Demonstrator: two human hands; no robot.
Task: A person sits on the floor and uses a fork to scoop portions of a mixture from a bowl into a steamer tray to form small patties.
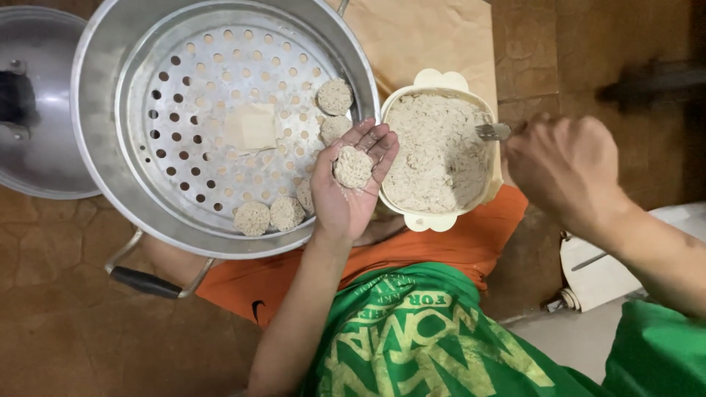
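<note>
My left hand (pixel 353 184) is palm up with a round ball of pale minced mixture (pixel 352 167) resting in it, just over the right rim of a big metal steamer pot (pixel 95 110). Several similar balls (pixel 334 96) lie along the right and near edge of the perforated steamer tray (pixel 213 103). My right hand (pixel 566 165) grips a metal fork (pixel 491 131) whose tines reach into a cream bowl (pixel 430 220) full of the same mixture (pixel 434 151).
A metal pot lid (pixel 37 103) lies at the far left. A small pale square (pixel 250 126) sits in the tray's middle. Brown paper (pixel 419 33) lies behind the bowl. The pot's black handle (pixel 143 281) sticks out near my orange shorts. A white object (pixel 596 268) lies right.
</note>
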